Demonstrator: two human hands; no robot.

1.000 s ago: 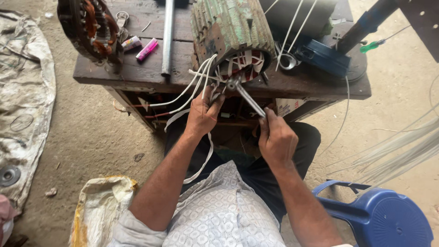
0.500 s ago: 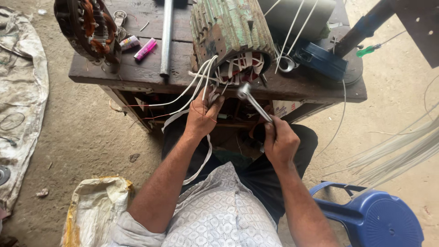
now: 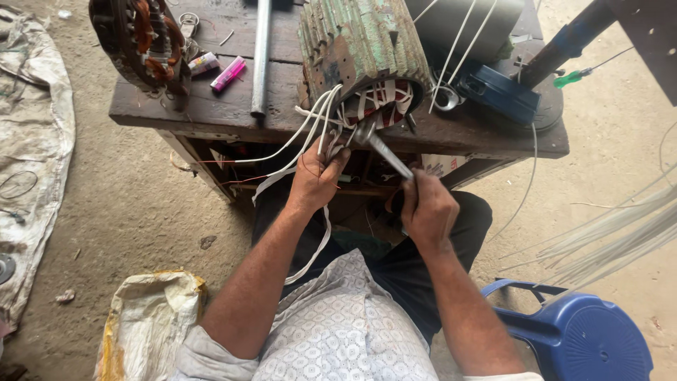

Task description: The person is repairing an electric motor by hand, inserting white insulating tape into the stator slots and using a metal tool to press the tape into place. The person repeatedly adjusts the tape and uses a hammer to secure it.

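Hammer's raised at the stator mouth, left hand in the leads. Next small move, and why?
Probably a light, short tap at the winding edge. The right hand holds the hammer with its head right at the open end of the green motor stator, while the left hand grips the white leads beside it; fingers sit close, so keep the stroke small.

The ribbed motor housing (image 3: pixel 360 42) is cast metal with dull, flaking green paint and rust showing through, and the hammer (image 3: pixel 384 149) in the right hand (image 3: pixel 429 212) has a worn grey steel head and shaft with a faint shine. The white sleeves (image 3: pixel 310 130) gripped by the left hand (image 3: pixel 315 176) look like smooth, slightly glossy plastic tubing. The surface (image 3: pixel 211 106) is dark, rough, stained wood carrying a matt steel pipe (image 3: pixel 261 56), while the chair (image 3: pixel 578 339) beside the person is glossy blue plastic and the floor (image 3: pixel 127 204) is gritty bare concrete.
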